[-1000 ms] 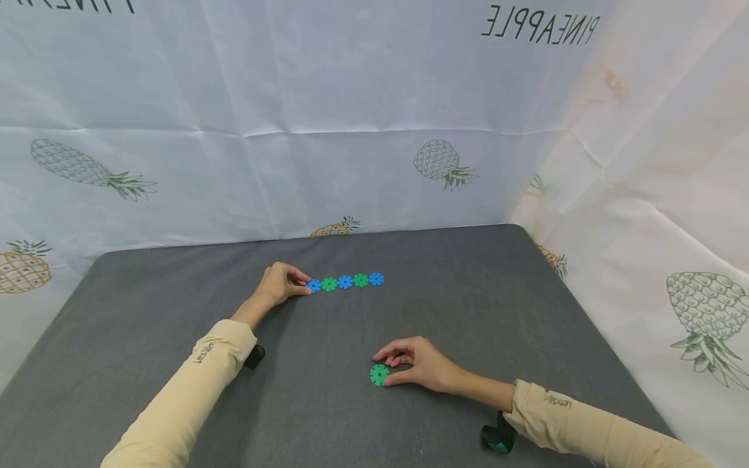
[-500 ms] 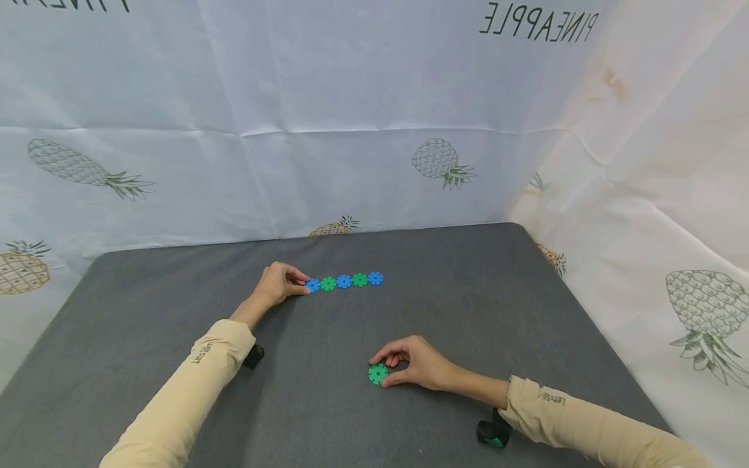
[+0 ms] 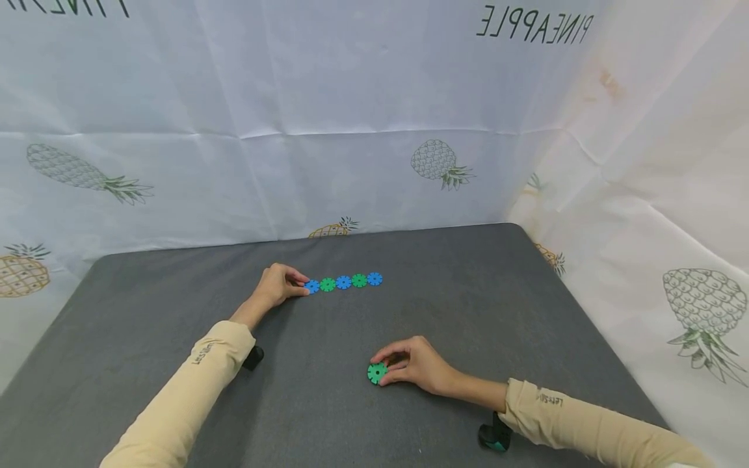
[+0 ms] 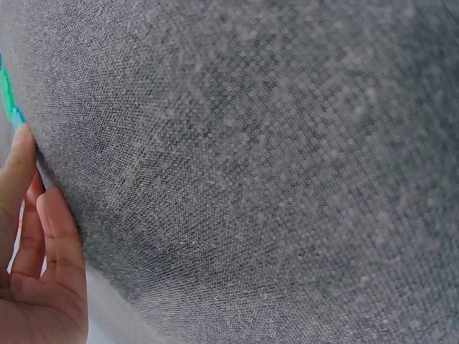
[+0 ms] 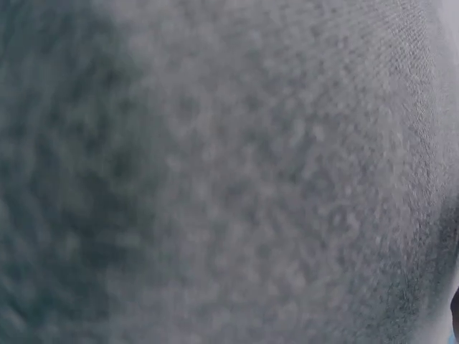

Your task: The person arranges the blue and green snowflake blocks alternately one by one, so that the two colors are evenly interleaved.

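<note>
In the head view, a chain of notched plastic discs lies across the far part of the table. My left hand [image 3: 276,287] pinches the blue disc [image 3: 313,286] at its left end between thumb and fingers. Rightward from there come a green disc [image 3: 328,285], a blue disc [image 3: 343,282], another green disc [image 3: 359,280] and a last blue disc [image 3: 374,279], edge to edge. Nearer me, my right hand [image 3: 426,369] pinches a single green notched disc [image 3: 376,373] by its right side. The left wrist view catches my thumb [image 4: 21,154] on the chain's end.
A dark grey cloth covers the table [image 3: 316,396]. Behind it and along the right side hangs a white pineapple-print curtain [image 3: 351,169]. Dark wrist cameras sit under both sleeves, the right one [image 3: 494,434] close over the cloth. Mostly blurred grey cloth fills the right wrist view.
The single green disc has turned slightly in my right hand, and its thumb and fingers sit a little closer around it. My left hand and the chain have stayed in place.
</note>
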The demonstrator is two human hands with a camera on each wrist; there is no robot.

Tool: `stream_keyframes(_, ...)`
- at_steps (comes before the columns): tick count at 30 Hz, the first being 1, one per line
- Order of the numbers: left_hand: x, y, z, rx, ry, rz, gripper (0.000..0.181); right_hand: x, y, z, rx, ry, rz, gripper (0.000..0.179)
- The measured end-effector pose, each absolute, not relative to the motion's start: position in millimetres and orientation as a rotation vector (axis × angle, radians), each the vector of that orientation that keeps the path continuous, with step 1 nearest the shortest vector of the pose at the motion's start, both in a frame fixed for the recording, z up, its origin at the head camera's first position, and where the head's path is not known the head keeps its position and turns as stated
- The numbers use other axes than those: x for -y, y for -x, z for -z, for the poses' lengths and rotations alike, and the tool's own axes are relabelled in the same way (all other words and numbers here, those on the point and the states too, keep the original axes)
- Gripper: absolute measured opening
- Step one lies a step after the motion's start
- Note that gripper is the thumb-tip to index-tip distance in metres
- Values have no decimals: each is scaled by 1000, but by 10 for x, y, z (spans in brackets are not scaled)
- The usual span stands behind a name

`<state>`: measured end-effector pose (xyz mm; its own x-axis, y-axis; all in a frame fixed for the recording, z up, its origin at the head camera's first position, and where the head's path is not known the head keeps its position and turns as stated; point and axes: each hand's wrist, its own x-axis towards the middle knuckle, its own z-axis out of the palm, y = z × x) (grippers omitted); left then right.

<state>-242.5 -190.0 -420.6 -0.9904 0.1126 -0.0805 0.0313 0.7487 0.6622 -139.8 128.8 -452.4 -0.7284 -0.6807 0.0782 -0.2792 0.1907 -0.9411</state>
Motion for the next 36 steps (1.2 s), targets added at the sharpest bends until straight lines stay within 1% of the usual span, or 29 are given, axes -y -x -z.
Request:
stream_keyframes(6, 1893, 2415, 4210, -2846, -114, -1056, 21, -1291, 1402, 4538, -2038, 883, 1668, 31)
stream_keyframes(22, 1894, 2421, 4192, -2840, -126, -1050, 22, -1337, 1504, 4493, -2124, 678, 1804, 31)
stream_keyframes(31, 1905, 2416, 4200, -2843, -118, -1052, 21, -1433, 1644, 4467, -2138, 682, 1770, 31)
stream_keyframes(36, 1897, 2415, 4195, -2840, -129, -1062, 21, -1514, 1754, 4436, -2137, 618, 1782, 31)
